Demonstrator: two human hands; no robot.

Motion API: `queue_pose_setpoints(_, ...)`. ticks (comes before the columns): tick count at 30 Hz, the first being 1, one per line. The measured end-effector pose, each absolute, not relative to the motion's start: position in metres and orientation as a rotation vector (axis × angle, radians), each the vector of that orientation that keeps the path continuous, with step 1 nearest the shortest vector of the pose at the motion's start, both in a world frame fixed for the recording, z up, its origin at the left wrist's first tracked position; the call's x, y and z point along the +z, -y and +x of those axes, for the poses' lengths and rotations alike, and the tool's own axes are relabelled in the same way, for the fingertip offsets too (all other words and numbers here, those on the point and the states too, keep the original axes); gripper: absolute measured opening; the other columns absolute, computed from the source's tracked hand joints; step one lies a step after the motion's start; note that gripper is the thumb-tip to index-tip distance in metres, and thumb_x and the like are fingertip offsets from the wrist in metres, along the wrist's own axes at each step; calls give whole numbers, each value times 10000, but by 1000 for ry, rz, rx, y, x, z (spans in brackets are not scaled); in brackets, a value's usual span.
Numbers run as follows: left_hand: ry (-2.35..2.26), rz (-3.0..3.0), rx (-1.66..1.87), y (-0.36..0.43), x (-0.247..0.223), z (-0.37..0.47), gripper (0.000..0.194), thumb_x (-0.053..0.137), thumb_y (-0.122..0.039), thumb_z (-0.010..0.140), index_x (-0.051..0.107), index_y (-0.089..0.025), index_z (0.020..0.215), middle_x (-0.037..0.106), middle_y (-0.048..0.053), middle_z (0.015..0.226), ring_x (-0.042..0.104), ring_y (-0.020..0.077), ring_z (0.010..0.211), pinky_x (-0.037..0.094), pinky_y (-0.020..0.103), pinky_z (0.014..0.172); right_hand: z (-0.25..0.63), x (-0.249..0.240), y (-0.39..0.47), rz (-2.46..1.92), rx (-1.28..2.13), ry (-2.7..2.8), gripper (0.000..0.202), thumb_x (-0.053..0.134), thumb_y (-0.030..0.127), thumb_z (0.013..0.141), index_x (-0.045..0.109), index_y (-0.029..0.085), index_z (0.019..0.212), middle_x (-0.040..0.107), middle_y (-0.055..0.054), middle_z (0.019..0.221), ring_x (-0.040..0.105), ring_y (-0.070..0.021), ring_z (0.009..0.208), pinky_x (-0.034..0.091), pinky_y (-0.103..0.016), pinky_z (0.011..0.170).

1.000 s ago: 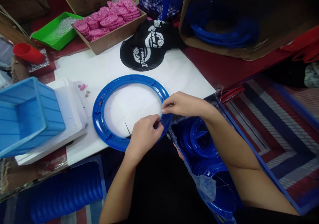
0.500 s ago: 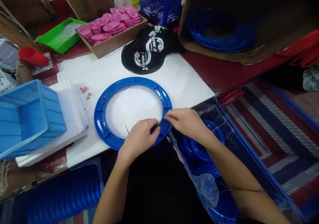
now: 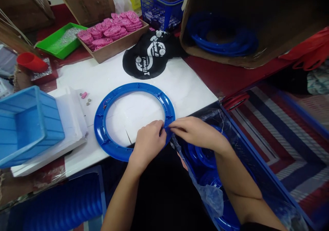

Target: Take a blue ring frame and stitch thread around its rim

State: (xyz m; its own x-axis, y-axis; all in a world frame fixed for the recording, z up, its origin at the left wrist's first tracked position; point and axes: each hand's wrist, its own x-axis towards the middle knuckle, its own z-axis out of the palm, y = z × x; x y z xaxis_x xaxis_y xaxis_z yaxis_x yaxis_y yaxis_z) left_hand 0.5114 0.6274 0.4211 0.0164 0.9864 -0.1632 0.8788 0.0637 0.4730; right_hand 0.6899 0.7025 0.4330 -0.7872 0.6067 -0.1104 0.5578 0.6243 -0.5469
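Observation:
A blue plastic ring [image 3: 100,128] with small posts and ribs lies on white paper at the table's front edge. My left hand [image 3: 150,140] is closed at the ring's lower right, its curled fingers on the rim; what they pinch, if anything, is too small to name. Just to the right, my right hand [image 3: 192,130] has its fingertips pressed together on the ring's right side, close to the left fingers. Whatever lies between them cannot be made out. A small reddish part with thin wire [image 3: 105,104] sits in the ring's upper left.
Left: light blue bin [image 3: 51,121], red cup [image 3: 32,62], green tray [image 3: 55,49]. Behind: box of pink pieces [image 3: 120,42], black printed mesh bag [image 3: 146,61], blue basket [image 3: 164,8], carton [image 3: 183,35] holding blue rings. A crate [image 3: 259,159] with blue parts stands at right.
The whole view has shifted slightly. Both hands remain at the ring's right side; the right wrist is bent more, and the left hand sits a little more upright.

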Motion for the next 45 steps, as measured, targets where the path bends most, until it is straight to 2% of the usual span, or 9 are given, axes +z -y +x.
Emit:
queue_pose_setpoints(5,-1905,1871,296,-625,422,509,122,532,-193,981,589,-237,883,715,1,904,675,217,809,360,334,656,689,440,-729,-983,763,2636,145,639,265,980,718,212,870,698,3,810,600,-154,766,387,-284,729)
queue_pose_setpoints(11,-1825,1932,280,-620,420,499,105,523,-203,1007,617,-238,979,724,8,992,693,226,880,403,326,695,671,431,-739,-1053,876,2643,137,670,249,940,726,231,817,697,20,797,601,-150,767,366,-282,711)
queue_pose_setpoints(16,-1711,1924,281,-614,427,486,154,507,-245,1048,658,-240,1017,725,13,1008,698,217,910,449,311,750,666,426,-710,-1269,636,2655,198,599,231,971,653,215,782,680,8,797,587,-156,746,308,-295,655)
queue_pose_setpoints(20,-1807,1915,246,-616,431,495,239,474,-327,1073,682,-229,1008,721,43,1009,701,238,891,451,321,711,662,423,-692,-1370,537,2605,211,546,221,991,613,218,791,696,-1,832,602,-162,755,270,-304,628)
queue_pose_setpoints(26,-1970,1878,156,-626,427,516,182,481,-221,1016,662,-206,1032,710,61,1006,702,257,788,429,344,643,658,419,-680,-1457,592,2533,191,557,196,962,616,228,783,695,-1,809,595,-165,715,259,-308,612)
queue_pose_setpoints(28,-1956,1885,179,-625,425,514,161,493,-215,1003,654,-218,1015,712,52,994,700,251,793,420,336,645,662,421,-679,-1405,643,2537,202,541,185,970,644,226,801,697,-9,819,601,-168,726,283,-306,624)
queue_pose_setpoints(33,-1902,1887,217,-618,425,499,123,533,-205,972,638,-245,921,720,17,952,697,230,854,401,319,667,680,432,-696,-1052,1043,2543,147,593,244,990,711,224,903,707,-3,838,618,-156,766,403,-277,717)
queue_pose_setpoints(38,-1845,1890,288,-615,424,494,117,540,-192,955,627,-245,895,731,3,960,683,210,849,380,306,675,675,440,-720,-990,818,2661,148,613,247,991,707,209,884,703,-12,843,613,-165,801,405,-286,756)
queue_pose_setpoints(45,-1805,1866,353,-612,422,490,122,538,-190,956,623,-245,888,720,-11,940,671,190,838,387,297,689,664,435,-722,-1085,805,2708,160,621,242,978,690,216,836,693,7,817,612,-157,782,387,-283,725)
